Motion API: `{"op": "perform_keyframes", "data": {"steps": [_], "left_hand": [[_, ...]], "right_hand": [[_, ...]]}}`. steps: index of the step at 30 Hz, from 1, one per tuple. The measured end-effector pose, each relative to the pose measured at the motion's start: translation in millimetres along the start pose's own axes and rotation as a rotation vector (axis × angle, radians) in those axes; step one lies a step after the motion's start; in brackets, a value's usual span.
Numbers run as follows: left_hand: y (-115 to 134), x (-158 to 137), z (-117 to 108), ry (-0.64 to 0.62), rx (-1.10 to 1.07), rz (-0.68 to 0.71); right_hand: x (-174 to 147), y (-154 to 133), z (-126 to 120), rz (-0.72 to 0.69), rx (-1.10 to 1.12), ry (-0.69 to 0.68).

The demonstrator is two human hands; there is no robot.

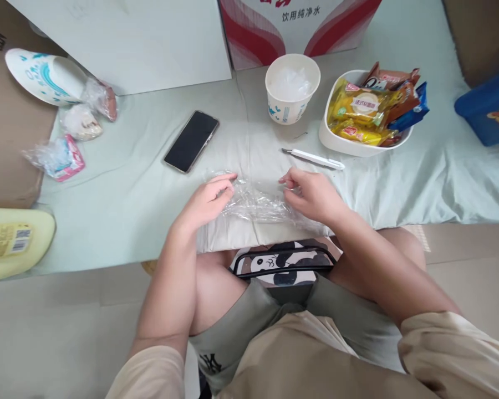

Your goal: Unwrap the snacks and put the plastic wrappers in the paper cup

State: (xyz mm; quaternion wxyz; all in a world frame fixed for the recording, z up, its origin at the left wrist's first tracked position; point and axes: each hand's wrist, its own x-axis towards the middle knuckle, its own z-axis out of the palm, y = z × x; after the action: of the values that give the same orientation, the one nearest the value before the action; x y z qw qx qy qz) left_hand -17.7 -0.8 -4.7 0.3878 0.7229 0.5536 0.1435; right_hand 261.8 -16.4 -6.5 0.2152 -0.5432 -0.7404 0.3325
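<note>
A crumpled sheet or bag of clear plastic (258,202) lies near the front edge of the cloth-covered table, between my two hands. At its left end, my left hand (210,199) rests with the index finger stretched along the plastic and the thumb apart from it. My right hand (314,194) is at the other end, fingers curled in and closed at the plastic; its grip is partly hidden. Just beyond that hand lies a white utility knife (314,158) with its dark tip pointing left. A black phone (192,141) lies face up beyond my left hand.
A paper cup (291,108) holds crumpled clear plastic. Beside it, a white bin (353,145) is filled with wrapped snacks. At left are a tipped paper cup (45,77), several small wrapped items and a yellow bottle (16,244). Boxes (149,44) line the back; a blue container (490,105) stands right.
</note>
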Motion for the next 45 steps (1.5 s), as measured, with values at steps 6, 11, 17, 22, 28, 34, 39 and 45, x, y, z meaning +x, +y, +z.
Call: {"op": "perform_keyframes", "data": {"steps": [6, 11, 17, 22, 28, 34, 39, 45], "left_hand": [[3, 1, -1, -0.019, -0.006, -0.014], [2, -1, -2, -0.031, -0.013, -0.009], [3, 1, -3, -0.027, -0.014, -0.009], [2, 2, -2, -0.025, -0.021, -0.007], [2, 1, -2, -0.035, -0.037, -0.018], [6, 2, -2, -0.023, -0.049, -0.046], [7, 1, -2, 0.005, -0.13, -0.075], [7, 2, 0, 0.132, -0.275, -0.22]], "right_hand": [[3, 4, -12, 0.071, 0.559, -0.116], [3, 15, -13, 0.175, 0.645, -0.031], [1, 17, -20, 0.301, 0.545, 0.108], [3, 23, -19, 0.242, 0.516, 0.209], [14, 42, -10, 0.109, 0.308, 0.494], [-7, 27, -22, 0.056, 0.081, 0.594], [-23, 26, -24, -0.057, -0.029, 0.2], [-16, 35, -21, 0.059, -0.141, 0.192]]}}
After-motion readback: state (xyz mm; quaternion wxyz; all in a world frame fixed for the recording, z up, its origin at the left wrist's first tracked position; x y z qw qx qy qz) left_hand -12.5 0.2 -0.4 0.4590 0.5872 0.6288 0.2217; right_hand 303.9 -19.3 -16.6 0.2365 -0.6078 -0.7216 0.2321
